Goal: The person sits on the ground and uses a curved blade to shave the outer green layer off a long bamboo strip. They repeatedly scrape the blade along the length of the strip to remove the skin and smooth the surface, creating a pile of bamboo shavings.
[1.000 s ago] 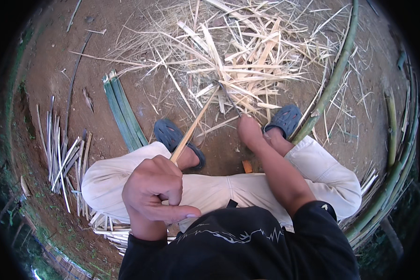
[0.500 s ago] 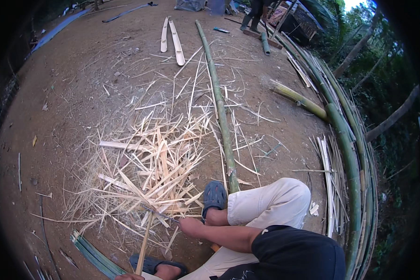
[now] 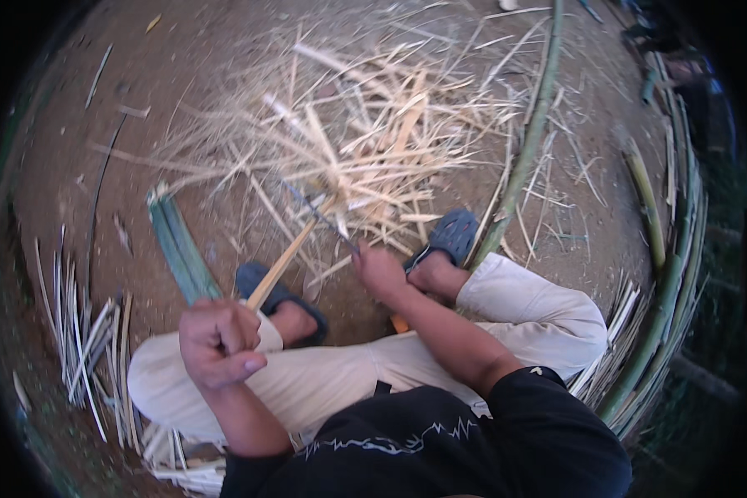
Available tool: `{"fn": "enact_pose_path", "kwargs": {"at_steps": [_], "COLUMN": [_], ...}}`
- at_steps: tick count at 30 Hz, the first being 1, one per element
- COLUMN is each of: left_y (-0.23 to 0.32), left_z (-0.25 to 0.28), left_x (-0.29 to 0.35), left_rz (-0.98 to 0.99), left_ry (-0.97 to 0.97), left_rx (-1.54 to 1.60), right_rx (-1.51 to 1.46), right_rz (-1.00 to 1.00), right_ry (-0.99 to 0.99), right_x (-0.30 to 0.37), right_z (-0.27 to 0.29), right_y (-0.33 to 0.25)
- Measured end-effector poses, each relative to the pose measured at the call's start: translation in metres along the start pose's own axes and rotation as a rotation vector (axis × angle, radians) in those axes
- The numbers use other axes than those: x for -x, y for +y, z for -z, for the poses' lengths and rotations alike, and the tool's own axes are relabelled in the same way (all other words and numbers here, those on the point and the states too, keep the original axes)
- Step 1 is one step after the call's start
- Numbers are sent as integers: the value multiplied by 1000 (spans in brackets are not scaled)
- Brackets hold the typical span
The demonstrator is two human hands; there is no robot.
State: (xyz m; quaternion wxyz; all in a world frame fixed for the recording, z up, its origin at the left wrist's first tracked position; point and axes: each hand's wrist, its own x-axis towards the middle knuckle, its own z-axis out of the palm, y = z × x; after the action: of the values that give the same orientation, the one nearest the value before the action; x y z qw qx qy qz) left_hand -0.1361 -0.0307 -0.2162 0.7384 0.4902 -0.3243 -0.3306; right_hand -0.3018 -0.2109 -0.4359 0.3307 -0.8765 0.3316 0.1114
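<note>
My left hand [image 3: 220,342] is closed around the near end of a pale bamboo strip [image 3: 284,264], above my left thigh. The strip slants away to the right, its far end near the shavings. My right hand [image 3: 380,274] grips a knife, whose thin dark blade [image 3: 322,217] points up and left and crosses the strip near its far end. The handle is mostly hidden in my fist. Beyond the blade lies a loose heap of pale bamboo shavings [image 3: 402,137] on the dirt.
Green split bamboo pieces [image 3: 178,241] lie beside my left sandal [image 3: 280,303]. A long green bamboo pole [image 3: 529,149] runs past my right sandal [image 3: 454,235]. Thin strips [image 3: 83,349] are gathered at the left, and more poles [image 3: 664,307] line the right side.
The view has tilted down, so my left hand, both legs and the strips at the left now show. Both hands still hold the bamboo strip and the knife.
</note>
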Motion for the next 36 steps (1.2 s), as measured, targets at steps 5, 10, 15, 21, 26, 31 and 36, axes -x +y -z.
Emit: {"fn": "enact_pose_path", "kwargs": {"at_steps": [5, 10, 15, 21, 26, 31, 36], "left_y": [2, -2, -5, -4, -3, -7, -7], "left_z": [13, 5, 6, 0, 11, 7, 17], "left_x": [11, 11, 9, 8, 10, 5, 7], "left_rz": [34, -22, -81, -32, 25, 13, 61], "left_ry": [50, -9, -12, -66, -225, -447, -482], "left_rx": [76, 108, 74, 130, 154, 272, 281], "right_rx": [-29, 29, 59, 35, 76, 15, 42], "right_rz": [-268, -101, -217, -53, -225, -61, -162], "right_ry": [-88, -137, -64, -79, -169, -112, -66], "right_x": [-14, 1, -14, -11, -27, -4, -16], "right_z": [-22, 9, -8, 23, 11, 27, -5], "right_y": [48, 9, 49, 2, 46, -6, 34]}}
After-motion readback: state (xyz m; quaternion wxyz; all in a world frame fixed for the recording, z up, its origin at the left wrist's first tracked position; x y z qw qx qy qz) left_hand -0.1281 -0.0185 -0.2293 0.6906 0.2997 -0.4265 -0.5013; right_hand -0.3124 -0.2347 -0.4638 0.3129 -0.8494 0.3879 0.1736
